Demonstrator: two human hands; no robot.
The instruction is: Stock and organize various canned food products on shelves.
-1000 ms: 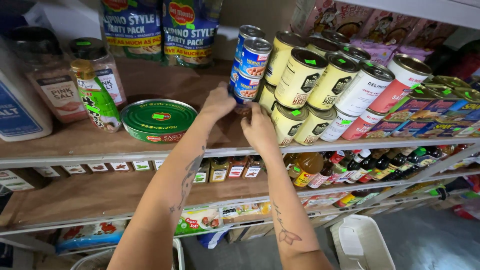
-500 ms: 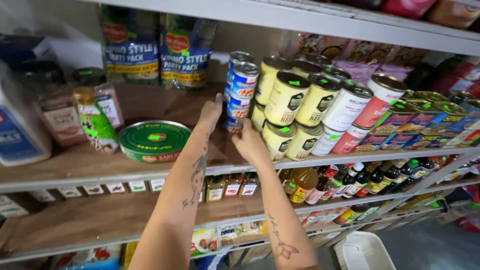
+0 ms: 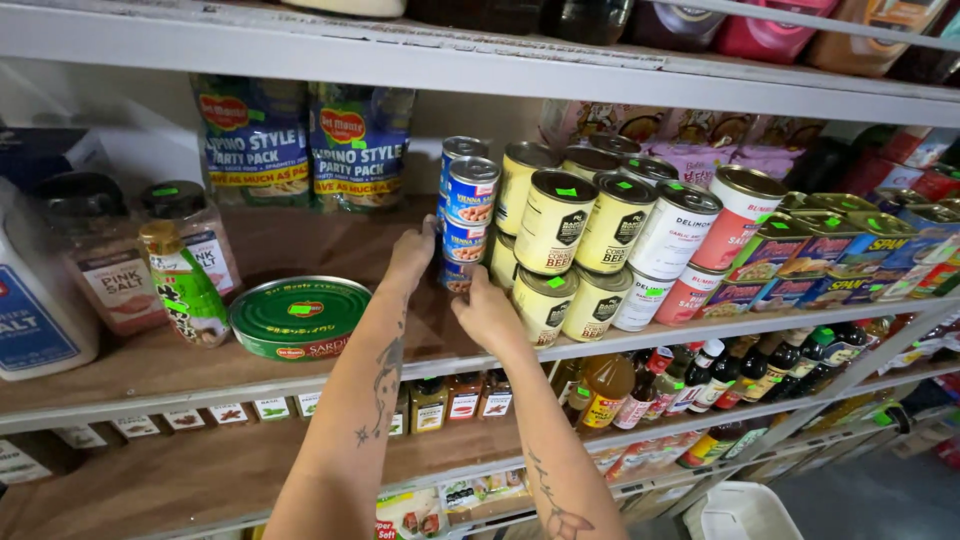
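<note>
**Blue-labelled cans under both hands**

Blue-and-white small cans [image 3: 466,215] stand stacked on the wooden shelf [image 3: 300,250], at about 12 o'clock from the hands. The left hand [image 3: 413,255] presses flat against the stack's left side, fingers extended. The right hand [image 3: 483,310] curls around the lowest can from the front. A green oval tin [image 3: 300,317] lies at 9 o'clock; yellow-labelled cans [image 3: 570,235] crowd at 3 o'clock.

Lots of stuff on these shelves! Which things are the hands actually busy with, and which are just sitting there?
In hand: left hand and right hand on the stack of small blue cans.

Just sitting: cream cans, oval green tin, salt jars, sauce bottles.
</note>
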